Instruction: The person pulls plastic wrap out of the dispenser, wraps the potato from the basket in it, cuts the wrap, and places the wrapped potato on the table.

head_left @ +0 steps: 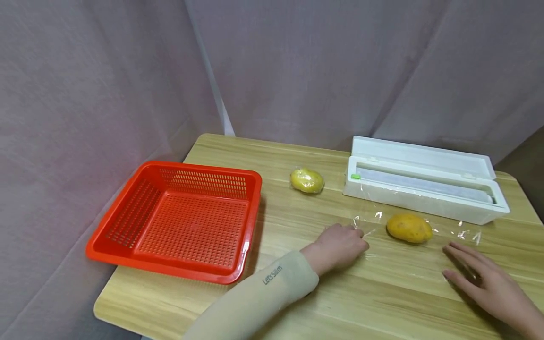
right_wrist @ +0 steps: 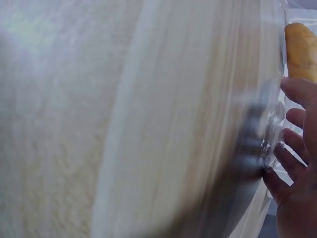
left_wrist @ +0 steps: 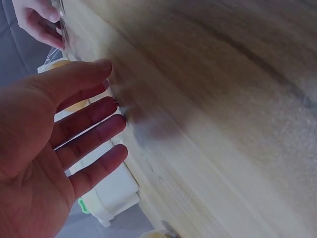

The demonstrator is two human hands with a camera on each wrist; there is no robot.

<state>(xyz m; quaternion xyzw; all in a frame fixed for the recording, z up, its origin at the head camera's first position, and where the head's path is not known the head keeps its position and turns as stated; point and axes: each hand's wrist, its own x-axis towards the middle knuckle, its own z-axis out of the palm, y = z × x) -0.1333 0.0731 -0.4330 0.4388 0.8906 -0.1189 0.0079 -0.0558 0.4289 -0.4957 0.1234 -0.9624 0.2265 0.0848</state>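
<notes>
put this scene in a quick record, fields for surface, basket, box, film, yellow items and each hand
surface: wood-grain table
basket: red basket, perforated, at the table's left
box: white box, lid open, roll inside
film: clear film, in front of the box
wrapped item: yellow wrapped item, between basket and box
other item: yellow oval item, film around it
left hand: left hand, at film's left side
right hand: right hand, fingers extended, at film's right side

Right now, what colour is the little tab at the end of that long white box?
Bright green; the tab shows best in the head view.
</notes>
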